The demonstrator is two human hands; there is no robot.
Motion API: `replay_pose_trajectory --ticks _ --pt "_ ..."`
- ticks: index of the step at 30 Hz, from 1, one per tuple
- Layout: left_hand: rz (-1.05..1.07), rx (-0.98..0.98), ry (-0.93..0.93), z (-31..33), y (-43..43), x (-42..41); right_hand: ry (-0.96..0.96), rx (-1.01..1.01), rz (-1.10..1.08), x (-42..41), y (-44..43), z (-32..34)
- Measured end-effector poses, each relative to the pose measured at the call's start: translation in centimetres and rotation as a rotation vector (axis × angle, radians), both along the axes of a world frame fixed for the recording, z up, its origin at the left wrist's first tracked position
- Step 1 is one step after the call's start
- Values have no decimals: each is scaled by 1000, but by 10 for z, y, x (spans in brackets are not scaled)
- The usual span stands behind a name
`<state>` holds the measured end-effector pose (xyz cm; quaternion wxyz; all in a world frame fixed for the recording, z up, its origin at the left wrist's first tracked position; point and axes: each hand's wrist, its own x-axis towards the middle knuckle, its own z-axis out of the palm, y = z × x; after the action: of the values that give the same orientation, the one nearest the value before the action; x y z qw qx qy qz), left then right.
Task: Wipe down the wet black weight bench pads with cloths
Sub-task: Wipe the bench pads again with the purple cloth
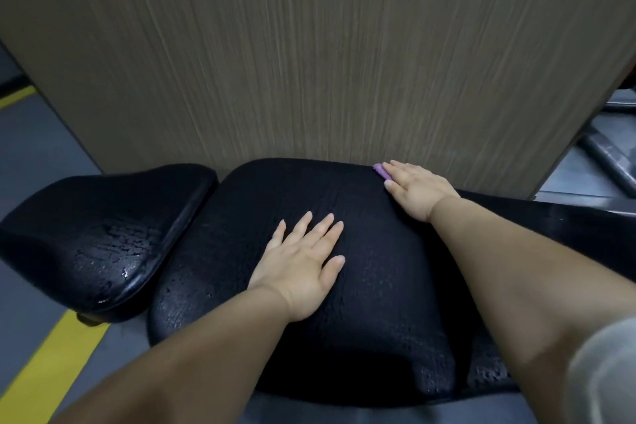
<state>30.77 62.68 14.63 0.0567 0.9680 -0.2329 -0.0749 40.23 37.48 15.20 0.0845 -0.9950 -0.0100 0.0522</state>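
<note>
A wide black bench pad (378, 303) with cracked, damp-looking vinyl fills the lower middle. A smaller black seat pad (99, 234) sits to its left, glistening with water drops. My left hand (303, 262) lies flat on the middle of the big pad, fingers straight and spread. My right hand (413, 189) presses flat on the pad's far right edge, over a purple cloth (380, 170) of which only a small corner shows beyond my fingertips.
A wood-grain wall panel (309, 45) stands right behind the pads. Grey floor with yellow stripes (51, 365) lies to the left. Metal frame bars (605, 155) are at the right. A black part of the bench (568, 220) extends rightward.
</note>
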Motion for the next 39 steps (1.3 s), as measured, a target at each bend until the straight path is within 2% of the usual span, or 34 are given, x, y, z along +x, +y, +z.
replay_pose_trajectory --ticks 5,12,17,22,24,27,32,39 --pt "12 21 -9 2 0 1 -6 -77 69 -45 8 1" --pt "29 28 2 3 -1 -1 33 -72 332 -185 15 4" --pt "61 39 37 6 -6 -7 62 -76 352 -239 -3 -2" --pt "97 28 144 17 -22 -7 33 -41 336 -236 -4 0" --pt "44 6 159 21 -37 -8 21 -47 307 -229 -5 2" --pt "-65 -7 144 20 -66 -13 7 -51 257 -211 -7 4" --pt "-42 -2 57 7 -87 -13 22 -43 187 -174 -20 5" --pt "-60 -13 32 3 -87 -11 25 -33 82 -108 -43 4"
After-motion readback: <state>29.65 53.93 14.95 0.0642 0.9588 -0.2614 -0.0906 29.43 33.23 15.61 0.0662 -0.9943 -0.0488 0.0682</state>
